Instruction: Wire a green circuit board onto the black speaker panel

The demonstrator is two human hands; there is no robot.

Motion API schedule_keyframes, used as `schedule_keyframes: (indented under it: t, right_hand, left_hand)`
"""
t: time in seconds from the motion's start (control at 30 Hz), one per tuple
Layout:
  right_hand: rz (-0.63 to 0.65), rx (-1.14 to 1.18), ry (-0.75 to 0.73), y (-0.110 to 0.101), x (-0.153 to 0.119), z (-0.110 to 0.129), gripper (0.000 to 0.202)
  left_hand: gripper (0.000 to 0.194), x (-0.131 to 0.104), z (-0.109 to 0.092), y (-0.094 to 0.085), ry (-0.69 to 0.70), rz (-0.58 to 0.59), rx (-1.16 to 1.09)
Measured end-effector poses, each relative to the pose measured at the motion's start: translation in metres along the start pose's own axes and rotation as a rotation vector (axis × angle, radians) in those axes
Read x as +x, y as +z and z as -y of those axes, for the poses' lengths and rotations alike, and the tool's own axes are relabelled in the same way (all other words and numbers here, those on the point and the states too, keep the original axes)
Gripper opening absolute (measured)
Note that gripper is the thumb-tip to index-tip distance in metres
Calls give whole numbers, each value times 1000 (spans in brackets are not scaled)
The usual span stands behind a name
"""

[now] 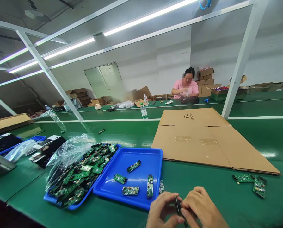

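At the lower right, my left hand (162, 210) grips a small dark circuit board (178, 205) held on edge. The fingers of my right hand (200, 207) are pressed together on the same board from the right. Just left of my hands is a blue tray (141, 152) with several green circuit boards lying apart, one of them (150, 186) upright along its right side. Small white parts (161, 186) lie beside the tray's right edge. Two more boards (259, 186) rest on the green table to the right of my hands.
A second blue tray (76, 206) heaped with boards and a clear plastic bag (72, 147) stands left. Flat cardboard (193, 139) covers the table ahead. Bottles (144, 111) stand farther back. Across the table sits a person in pink (179, 86). A white post (243, 60) rises right.
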State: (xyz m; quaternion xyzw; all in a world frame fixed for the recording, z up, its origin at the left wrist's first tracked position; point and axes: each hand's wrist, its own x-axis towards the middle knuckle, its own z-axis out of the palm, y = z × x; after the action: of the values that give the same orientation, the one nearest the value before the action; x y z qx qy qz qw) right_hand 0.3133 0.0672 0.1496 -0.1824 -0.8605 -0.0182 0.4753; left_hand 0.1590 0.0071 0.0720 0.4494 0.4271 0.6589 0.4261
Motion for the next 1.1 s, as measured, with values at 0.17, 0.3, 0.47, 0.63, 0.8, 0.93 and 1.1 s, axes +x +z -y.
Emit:
schedule_keyframes:
  t: [0.17,0.3,0.47,0.63,0.8,0.93,1.1]
  right_hand:
    - [-32,-90,-75,8,-5,1,22]
    - [-40,-3,-25,6,-4,2,18]
    - [-47,57,40,5,-5,1,17]
    - [-120,-81,-17,5,-3,1,17]
    - [-71,-276,-210,7,-11,-7,17]
    - [4,-237,-205,20,-23,-18,16]
    - [91,-15,125,56,-45,-44,12]
  left_hand:
    - [51,1,-27,11,-202,-154,-178]
    - [49,3,-27,8,-252,-28,-188]
    - [51,2,0,-4,-213,165,-227]
    - [51,2,1,-3,-172,220,-169]
    - [42,4,-24,5,-203,251,-32]
    - [55,5,-34,-2,-382,176,-85]
    - [45,28,-19,-58,-303,-363,61]
